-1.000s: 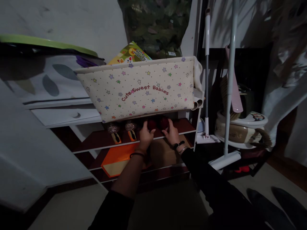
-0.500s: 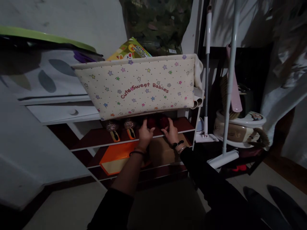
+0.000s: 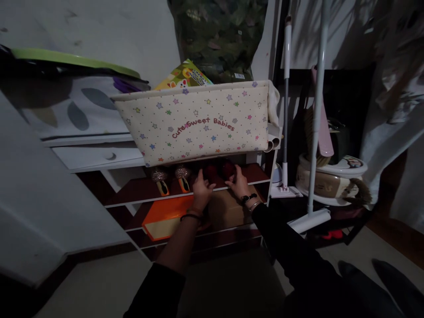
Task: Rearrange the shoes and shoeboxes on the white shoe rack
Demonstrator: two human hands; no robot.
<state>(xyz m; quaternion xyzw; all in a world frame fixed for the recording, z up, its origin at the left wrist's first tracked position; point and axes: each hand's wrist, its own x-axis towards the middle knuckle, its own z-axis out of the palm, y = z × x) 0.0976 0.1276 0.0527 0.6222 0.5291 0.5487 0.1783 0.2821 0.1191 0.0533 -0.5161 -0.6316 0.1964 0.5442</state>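
Left grip [image 3: 202, 191]: at one dark-red shoe [image 3: 210, 171], my thumb now lower, clamped or not I can't tell
Right grip [image 3: 239, 183]: at its mate [image 3: 227, 168], likewise unclear
Shelf [image 3: 127, 193]: under both

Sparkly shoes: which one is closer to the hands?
The sparkly shoe on the picture's right, nearer the left hand; the other sparkly shoe sits farther left.

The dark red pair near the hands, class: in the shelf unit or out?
In: the dark red pair shows over the upper shelf, below the star-print basket; resting contact is unclear.
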